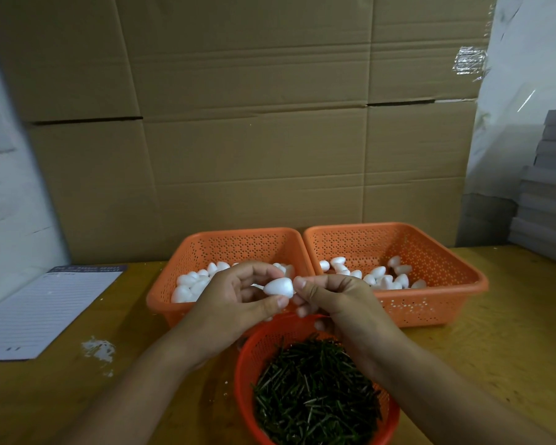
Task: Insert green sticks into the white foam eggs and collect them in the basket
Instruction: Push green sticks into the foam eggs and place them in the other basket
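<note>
Head view: left hand (pixel 238 300) grip holds foam egg (pixel 279 287), long axis sideways, blunt end facing right hand (pixel 331 297); right grip pinched narrow, stick unseen

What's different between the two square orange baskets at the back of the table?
The left basket has its white foam eggs heaped against the near left side, partly hidden by the hands; the right basket has its eggs spread loosely over the floor, with more bare bottom showing. The left basket sits behind the round basket of green sticks; the right stands off to the side. Both are perforated orange plastic, side by side.
</note>
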The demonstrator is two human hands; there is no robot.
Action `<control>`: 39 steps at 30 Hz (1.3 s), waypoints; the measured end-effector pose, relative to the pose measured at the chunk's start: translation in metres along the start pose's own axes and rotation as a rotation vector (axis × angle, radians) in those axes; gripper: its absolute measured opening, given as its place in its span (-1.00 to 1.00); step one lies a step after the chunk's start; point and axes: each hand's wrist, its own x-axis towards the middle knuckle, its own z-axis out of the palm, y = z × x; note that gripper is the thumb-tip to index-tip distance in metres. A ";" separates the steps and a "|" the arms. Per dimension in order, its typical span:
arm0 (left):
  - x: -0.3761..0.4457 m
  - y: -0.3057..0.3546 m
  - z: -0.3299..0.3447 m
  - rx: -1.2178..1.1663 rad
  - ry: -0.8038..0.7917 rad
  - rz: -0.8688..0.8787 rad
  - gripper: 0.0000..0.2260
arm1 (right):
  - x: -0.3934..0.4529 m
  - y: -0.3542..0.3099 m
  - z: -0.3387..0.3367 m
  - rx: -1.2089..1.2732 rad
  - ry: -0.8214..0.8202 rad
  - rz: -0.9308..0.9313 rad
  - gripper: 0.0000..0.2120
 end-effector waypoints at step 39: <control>0.000 0.004 0.002 -0.058 0.049 -0.009 -0.63 | -0.002 0.006 0.000 -0.246 -0.081 -0.072 -0.88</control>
